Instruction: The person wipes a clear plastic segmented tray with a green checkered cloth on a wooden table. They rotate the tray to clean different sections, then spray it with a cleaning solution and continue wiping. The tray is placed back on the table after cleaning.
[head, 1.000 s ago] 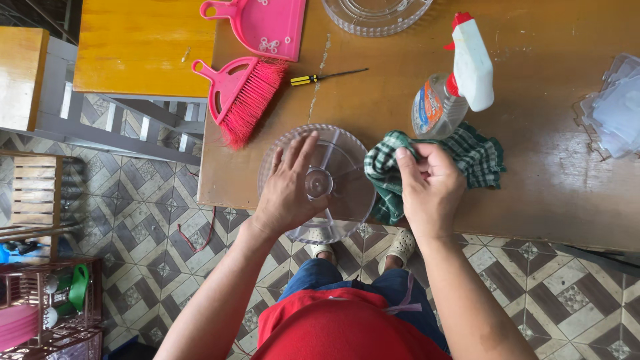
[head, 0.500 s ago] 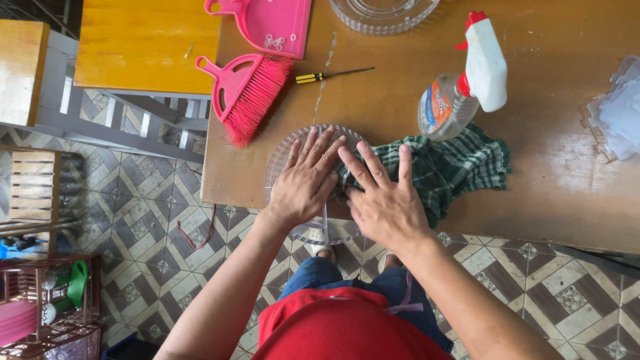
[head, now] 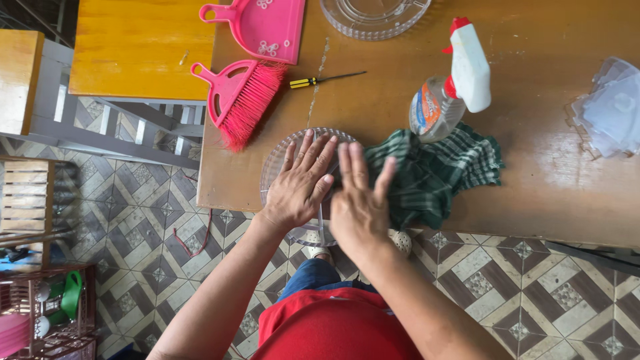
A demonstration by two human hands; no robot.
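A round clear plastic cover (head: pixel 277 167) lies at the near edge of the brown table (head: pixel 547 193), partly overhanging it. My left hand (head: pixel 303 183) rests flat on the cover with its fingers spread. My right hand (head: pixel 360 197) lies flat beside it, fingers together, over the cover's right side and the edge of a green checked cloth (head: pixel 437 173). Neither hand grips anything. The cloth lies bunched just right of the cover, below a spray bottle (head: pixel 450 87) with a white and red head.
A pink hand brush (head: pixel 240 97), a pink dustpan (head: pixel 263 27) and a yellow-handled screwdriver (head: pixel 323 80) lie farther back. A second clear round piece (head: pixel 373 13) sits at the far edge, clear plastic parts (head: pixel 610 107) at the right. An orange bench (head: pixel 137 47) stands to the left.
My right hand let go of the green cloth and moved left onto the clear cover, beside my left hand. Both hands now press flat on it.
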